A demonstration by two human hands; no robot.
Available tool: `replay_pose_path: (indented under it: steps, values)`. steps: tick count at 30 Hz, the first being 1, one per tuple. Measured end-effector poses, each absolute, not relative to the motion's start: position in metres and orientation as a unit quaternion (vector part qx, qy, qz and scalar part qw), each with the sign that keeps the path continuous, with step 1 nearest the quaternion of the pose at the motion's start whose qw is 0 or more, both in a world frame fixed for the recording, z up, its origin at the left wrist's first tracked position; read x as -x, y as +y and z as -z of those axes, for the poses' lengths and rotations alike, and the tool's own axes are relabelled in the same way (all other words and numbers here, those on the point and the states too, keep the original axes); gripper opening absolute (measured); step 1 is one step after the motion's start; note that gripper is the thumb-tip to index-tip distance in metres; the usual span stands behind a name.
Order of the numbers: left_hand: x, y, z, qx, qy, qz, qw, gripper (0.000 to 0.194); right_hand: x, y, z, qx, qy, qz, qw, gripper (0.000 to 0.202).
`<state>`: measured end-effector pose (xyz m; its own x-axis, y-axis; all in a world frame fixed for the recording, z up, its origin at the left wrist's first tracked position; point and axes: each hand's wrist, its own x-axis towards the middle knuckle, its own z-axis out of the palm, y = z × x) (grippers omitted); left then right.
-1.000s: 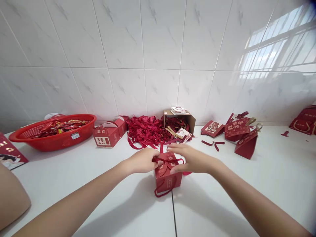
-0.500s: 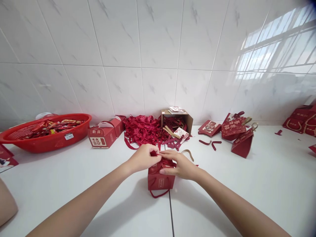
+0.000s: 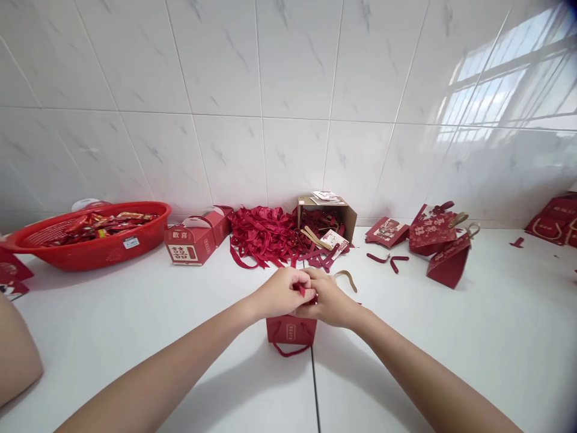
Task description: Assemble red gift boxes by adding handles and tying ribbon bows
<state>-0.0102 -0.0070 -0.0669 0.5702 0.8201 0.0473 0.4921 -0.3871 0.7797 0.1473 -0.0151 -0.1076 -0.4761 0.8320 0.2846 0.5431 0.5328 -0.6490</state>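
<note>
A small red gift box (image 3: 291, 332) with a red cord handle hanging at its front stands on the white table. Over its top my two hands meet. My left hand (image 3: 283, 293) is closed in a pinch on a red ribbon (image 3: 302, 289), whose end pokes out between the fingers. My right hand (image 3: 332, 299) curls against the left fingertips, also closed at the ribbon. Both hands cover the box's top, so how the ribbon runs there is hidden.
Behind lie a heap of red ribbons (image 3: 265, 234) and a cardboard box (image 3: 349, 222) of straps. Left are a red basket (image 3: 99, 255) of wrapped packets and a red double-happiness box (image 3: 189, 248). Folded red boxes (image 3: 433, 234) stand right. Another person's limb (image 3: 18, 349) shows far left.
My hands have drawn together over the gift box, hiding its top. The right hand's fingers, earlier stretched across the top, are now curled against the left hand. The view has shifted slightly.
</note>
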Motion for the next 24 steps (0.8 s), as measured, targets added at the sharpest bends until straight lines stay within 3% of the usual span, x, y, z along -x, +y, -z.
replay_pose_path:
  steps: [6, 12, 17, 24]
  values:
    - [0.053, 0.009, 0.06, -0.773, 0.481, -0.26, 0.323, 0.023, -0.154, -0.017, 0.107, 0.415, -0.825, -0.252, 0.289, 0.044]
    - [0.07, 0.011, 0.062, -0.764, 0.491, -0.25, 0.336, 0.026, -0.153, -0.019, 0.104, 0.413, -0.823, -0.267, 0.284, 0.053]
    - [0.065, 0.011, 0.062, -0.77, 0.467, -0.26, 0.348, 0.034, -0.164, -0.023, 0.109, 0.467, -0.745, -0.341, 0.333, 0.081]
    - [0.063, 0.006, 0.068, -0.775, 0.444, -0.267, 0.363, 0.046, -0.178, -0.029, 0.117, 0.523, -0.656, -0.444, 0.314, 0.057]
